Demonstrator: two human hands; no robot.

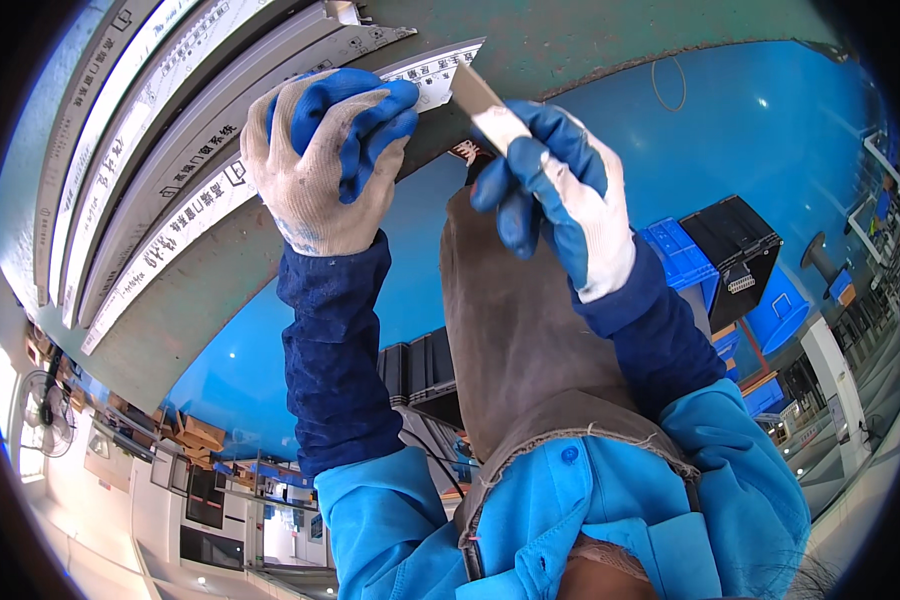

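Observation:
My left hand [325, 155], in a white knit glove with blue coating, is closed over the nearest long profile [195, 222]. That profile wears white printed film and runs on past the hand to an angled end. My right hand [565, 190], gloved the same way, pinches a short flat strip [478, 95] between thumb and fingers. The strip is grey-brown with a whitish part by the thumb; its exact kind I cannot make out. Its tip is close to the profile's angled end, and whether they touch cannot be seen.
More film-wrapped profiles [170, 178] lie side by side on the green bench [550, 50], left of and beyond my left hand. Below its edge is a shiny blue floor [750, 120]. Black and blue crates [725, 245] stand to the right. A fan [47, 412] is at far left.

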